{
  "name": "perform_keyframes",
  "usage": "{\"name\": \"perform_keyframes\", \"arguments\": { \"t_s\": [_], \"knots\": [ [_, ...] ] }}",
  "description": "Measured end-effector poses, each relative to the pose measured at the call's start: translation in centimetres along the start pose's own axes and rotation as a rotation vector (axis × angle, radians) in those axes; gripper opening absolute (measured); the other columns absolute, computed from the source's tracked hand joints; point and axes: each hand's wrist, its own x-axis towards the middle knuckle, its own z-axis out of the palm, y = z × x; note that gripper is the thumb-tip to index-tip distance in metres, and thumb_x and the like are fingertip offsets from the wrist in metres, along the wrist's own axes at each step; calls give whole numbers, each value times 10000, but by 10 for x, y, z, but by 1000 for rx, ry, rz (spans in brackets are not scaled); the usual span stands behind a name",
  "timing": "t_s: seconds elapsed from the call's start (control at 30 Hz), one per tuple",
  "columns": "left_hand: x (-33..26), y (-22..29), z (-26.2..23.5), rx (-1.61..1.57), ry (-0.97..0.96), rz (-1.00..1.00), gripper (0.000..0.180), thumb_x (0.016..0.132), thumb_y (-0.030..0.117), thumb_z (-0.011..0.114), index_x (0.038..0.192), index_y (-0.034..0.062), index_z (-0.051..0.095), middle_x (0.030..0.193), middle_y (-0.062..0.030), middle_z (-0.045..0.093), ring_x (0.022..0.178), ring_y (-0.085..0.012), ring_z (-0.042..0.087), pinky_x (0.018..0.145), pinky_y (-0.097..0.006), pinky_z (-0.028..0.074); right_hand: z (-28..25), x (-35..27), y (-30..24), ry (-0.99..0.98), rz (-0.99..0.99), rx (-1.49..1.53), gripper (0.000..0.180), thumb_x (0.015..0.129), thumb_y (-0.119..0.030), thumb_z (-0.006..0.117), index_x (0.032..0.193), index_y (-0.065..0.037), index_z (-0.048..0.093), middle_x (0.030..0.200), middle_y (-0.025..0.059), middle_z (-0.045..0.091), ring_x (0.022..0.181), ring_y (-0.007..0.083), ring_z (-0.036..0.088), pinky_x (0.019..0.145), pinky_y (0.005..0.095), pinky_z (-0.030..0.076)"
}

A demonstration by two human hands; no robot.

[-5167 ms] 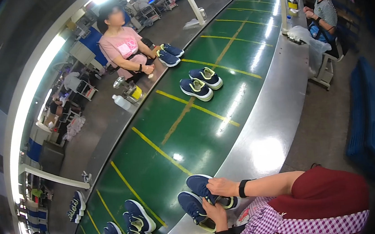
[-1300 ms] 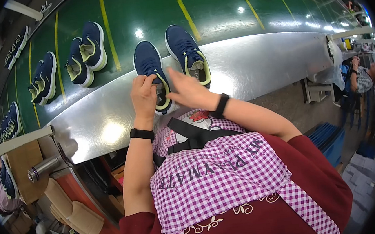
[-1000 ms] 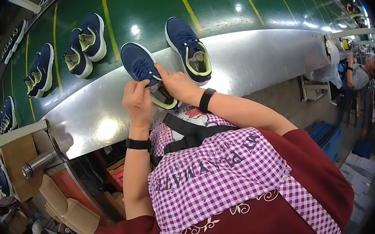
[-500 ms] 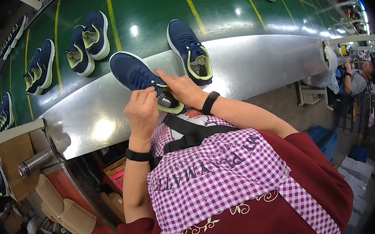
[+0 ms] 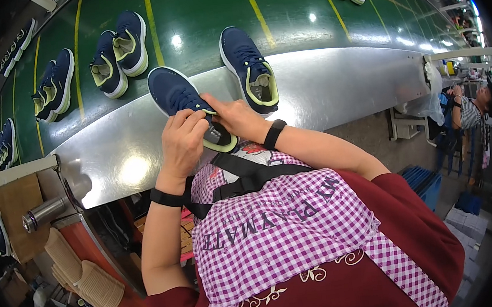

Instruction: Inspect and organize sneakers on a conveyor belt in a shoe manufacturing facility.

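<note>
Two hands [image 5: 182, 142] [image 5: 241, 119], shoe [image 5: 172, 92] near ledge edge [image 5: 115, 193]

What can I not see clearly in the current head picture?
All in the head view:
- Where the left hand's fingertips touch the shoe: hidden behind that hand.
- What the co-worker handles: too small.
- The green belt's far edge: mostly cut off by the upper border.

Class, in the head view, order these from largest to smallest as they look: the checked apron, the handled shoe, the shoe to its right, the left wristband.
1. Checked apron
2. Handled shoe and shoe to its right: too alike to rank, the first being partly covered
3. Left wristband
</note>
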Motion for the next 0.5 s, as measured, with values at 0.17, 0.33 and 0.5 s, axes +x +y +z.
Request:
{"name": "perform_keyframes", "arguments": {
  "t_s": [0.17,0.33,0.5],
  "knots": [
    [5,-1,-10,14,-99,75,101,675,50,570,773,54,546,904,-48,614,872,-214,579,730,-336,449,-5,0,-8,-68,-58,-121,608,775,-24,589,1322,26,327,741,208,612,665,390,609,581,448,484],
    [14,13,-7,98,43,104,156,650,9,655,789,49,598,932,-54,617,877,-236,591,743,-341,437,-5,-1,-10,-9,-38,-115,652,759,-2,586,1345,-5,302,738,204,607,657,390,606,570,439,484],
    [-1,17,8,132,272,-224,366,573,63,765,919,85,651,1011,-64,601,938,-266,569,808,-369,425,-2,-1,-11,168,-17,59,704,748,16,595,1381,-88,306,740,227,597,678,414,594,559,454,462]
  ]
}}
